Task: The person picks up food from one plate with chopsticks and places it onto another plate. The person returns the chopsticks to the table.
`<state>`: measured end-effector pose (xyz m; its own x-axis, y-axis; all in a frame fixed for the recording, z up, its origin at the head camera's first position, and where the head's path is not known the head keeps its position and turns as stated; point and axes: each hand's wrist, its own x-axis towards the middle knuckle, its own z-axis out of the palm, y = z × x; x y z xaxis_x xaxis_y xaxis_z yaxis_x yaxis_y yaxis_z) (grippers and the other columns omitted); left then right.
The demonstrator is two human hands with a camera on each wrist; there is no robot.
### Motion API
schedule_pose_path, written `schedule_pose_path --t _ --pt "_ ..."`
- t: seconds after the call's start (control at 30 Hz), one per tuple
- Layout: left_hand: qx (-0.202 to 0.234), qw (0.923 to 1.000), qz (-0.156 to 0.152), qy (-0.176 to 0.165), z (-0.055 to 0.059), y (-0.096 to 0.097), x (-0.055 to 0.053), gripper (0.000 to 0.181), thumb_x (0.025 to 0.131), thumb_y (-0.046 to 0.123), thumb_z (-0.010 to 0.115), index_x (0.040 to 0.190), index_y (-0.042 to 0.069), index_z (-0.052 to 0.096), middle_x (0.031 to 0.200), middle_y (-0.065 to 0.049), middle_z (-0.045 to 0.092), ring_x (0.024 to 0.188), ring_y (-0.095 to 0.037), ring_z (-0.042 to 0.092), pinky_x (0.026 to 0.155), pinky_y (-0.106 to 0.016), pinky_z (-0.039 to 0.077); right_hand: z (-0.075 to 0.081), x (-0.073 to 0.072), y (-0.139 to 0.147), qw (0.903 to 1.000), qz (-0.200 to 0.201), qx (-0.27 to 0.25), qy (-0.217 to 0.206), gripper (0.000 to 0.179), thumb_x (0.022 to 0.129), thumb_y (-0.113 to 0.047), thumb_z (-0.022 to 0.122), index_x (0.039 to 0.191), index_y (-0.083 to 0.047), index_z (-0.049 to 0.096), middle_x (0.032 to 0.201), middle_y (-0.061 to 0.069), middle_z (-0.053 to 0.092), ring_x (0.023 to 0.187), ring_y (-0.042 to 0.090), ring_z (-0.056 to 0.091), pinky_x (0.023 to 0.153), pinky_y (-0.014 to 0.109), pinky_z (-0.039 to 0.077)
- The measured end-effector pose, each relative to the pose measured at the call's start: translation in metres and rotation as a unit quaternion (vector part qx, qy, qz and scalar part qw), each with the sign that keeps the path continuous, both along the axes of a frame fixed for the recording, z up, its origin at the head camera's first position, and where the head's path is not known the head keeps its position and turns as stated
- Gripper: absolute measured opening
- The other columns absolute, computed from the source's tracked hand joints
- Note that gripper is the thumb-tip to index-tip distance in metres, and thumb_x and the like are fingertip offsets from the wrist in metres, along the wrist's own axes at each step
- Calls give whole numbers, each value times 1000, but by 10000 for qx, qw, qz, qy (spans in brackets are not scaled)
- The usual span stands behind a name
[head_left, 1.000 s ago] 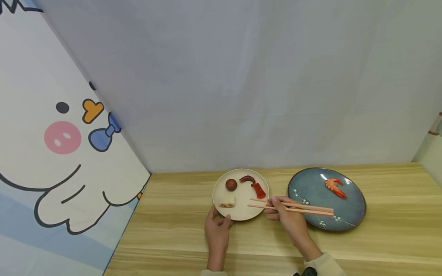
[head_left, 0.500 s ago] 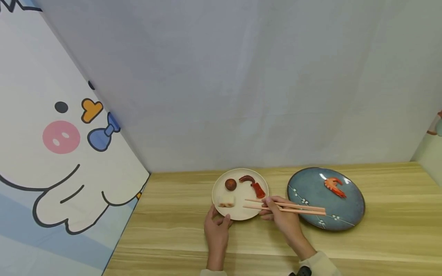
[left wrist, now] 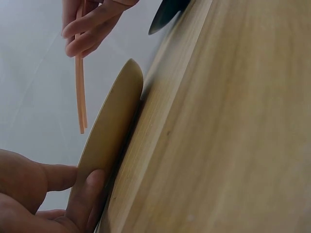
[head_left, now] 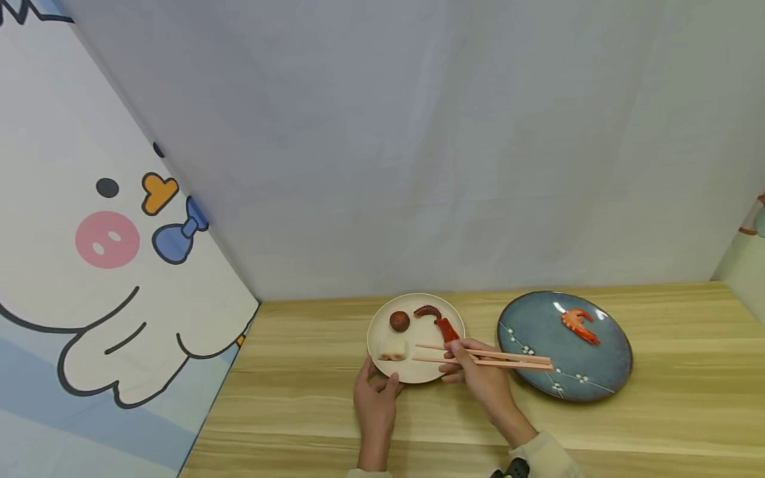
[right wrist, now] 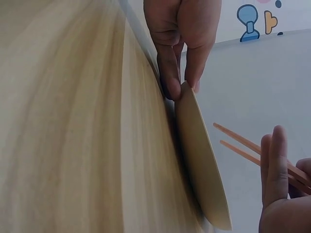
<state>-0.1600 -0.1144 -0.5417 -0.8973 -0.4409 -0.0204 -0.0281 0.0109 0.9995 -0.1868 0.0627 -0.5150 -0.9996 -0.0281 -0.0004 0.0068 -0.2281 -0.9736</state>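
My left hand (head_left: 376,401) pinches the near-left rim of a round cream plate (head_left: 416,374) between thumb and fingers. On that plate lie a brown ball (head_left: 400,321), a pale block-like piece (head_left: 392,350), a dark-red curled piece resembling a tentacle (head_left: 427,311) and a glossy red piece (head_left: 447,330). My right hand (head_left: 481,382) holds a pair of pinkish chopsticks (head_left: 508,359). Their tips stand slightly apart above the plate, just right of the pale piece, with nothing between them. The right wrist view shows the chopsticks (right wrist: 245,141) raised off the plate's rim.
A larger blue oval plate (head_left: 532,315) with white blossoms stands to the right, bearing an orange shrimp (head_left: 580,325). The wooden table (head_left: 299,398) ends at a pale grey curtain (head_left: 418,166) behind. A cartoon-printed panel (head_left: 197,318) borders the left side.
My right hand has moved left with the chopsticks, bringing their tips farther over the cream plate toward the pale piece. The left hand stays at the plate's rim.
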Motion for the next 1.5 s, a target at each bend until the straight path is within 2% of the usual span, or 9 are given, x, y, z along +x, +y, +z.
schedule_pose_path --t 0.43,1.03,1.17,1.5 --pt "-65 10000 42 2 -3 0 1 69 91 -19 67 152 -21 35 130 -34 55 81 -20 69 70 -24 67 -3 -3 -8 9999 55 -139 -82 27 110 -2 53 119 21 65 100 26 68 74 15 75 70 32 69" --pt "-263 9996 86 -15 -3 -1 0 68 92 -17 69 150 -23 36 128 -33 56 82 -26 72 67 -26 67 -5 -11 -15 9997 168 -20 -148 26 109 -2 55 121 18 66 104 24 69 76 17 77 68 31 69" --pt "-269 9996 105 -4 -4 -1 -1 68 91 -17 69 150 -23 36 129 -33 56 81 -25 71 67 -25 67 -4 -12 -16 9996 256 48 -77 27 109 -3 55 121 18 66 105 23 70 76 17 77 68 30 69" --pt "-270 9996 113 17 -2 0 -2 67 92 -16 69 151 -23 36 130 -34 56 82 -26 71 68 -27 67 -4 -20 -19 9989 422 161 153 28 110 -3 54 123 19 65 109 31 68 75 14 76 70 32 69"
